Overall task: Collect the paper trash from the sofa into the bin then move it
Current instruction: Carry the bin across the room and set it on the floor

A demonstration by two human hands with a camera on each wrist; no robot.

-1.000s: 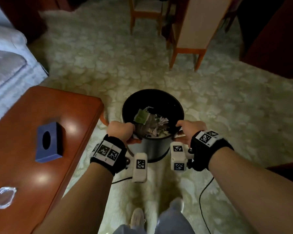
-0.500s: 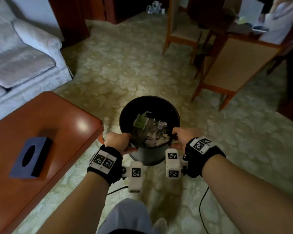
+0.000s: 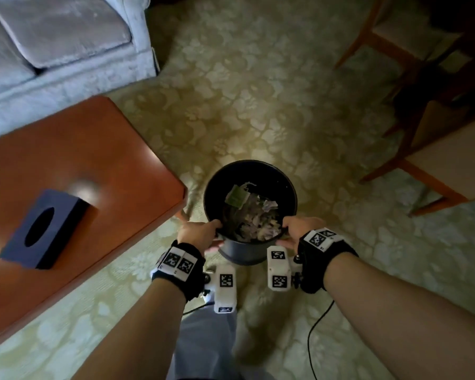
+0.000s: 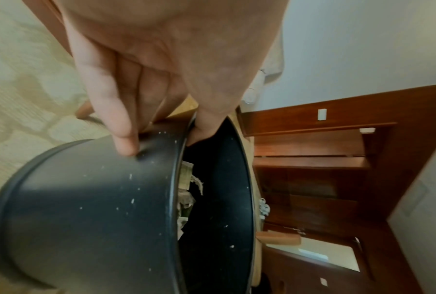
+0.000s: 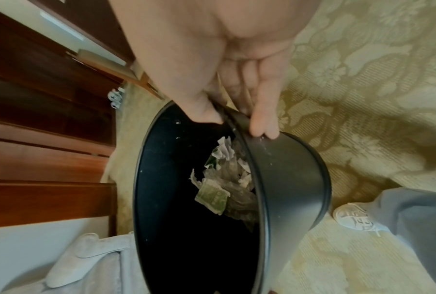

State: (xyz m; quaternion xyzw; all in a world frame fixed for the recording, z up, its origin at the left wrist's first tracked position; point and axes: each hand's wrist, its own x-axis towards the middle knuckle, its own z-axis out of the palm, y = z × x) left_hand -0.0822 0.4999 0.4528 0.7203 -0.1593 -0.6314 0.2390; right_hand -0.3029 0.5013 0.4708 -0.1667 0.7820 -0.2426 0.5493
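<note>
A round dark grey bin [image 3: 285, 185] hangs above the carpet, held at its near rim by both hands. Crumpled paper trash [image 3: 254, 216], white scraps and a green piece, lies inside it. My left hand [image 3: 198, 231] pinches the rim's near left side, thumb inside and fingers down the outer wall [image 4: 86, 208]. My right hand [image 3: 299, 229] pinches the near right side the same way, thumb over the rim [image 5: 204, 113]. The paper [image 5: 219, 189] shows in the right wrist view. The grey sofa [image 3: 52, 39] is at the upper left.
A reddish wooden coffee table [image 3: 93, 149] stands close on the left, with a dark blue tissue box [image 3: 43, 229] on it. Wooden chairs [image 3: 422, 149] stand at the right. Patterned carpet [image 3: 258, 91] lies ahead. My leg [image 3: 203, 346] and a cable [image 3: 317, 325] are below.
The view has swung left and down as I walk with the bin; the sofa and table come nearer. Both hands keep the same hold on the rim.
</note>
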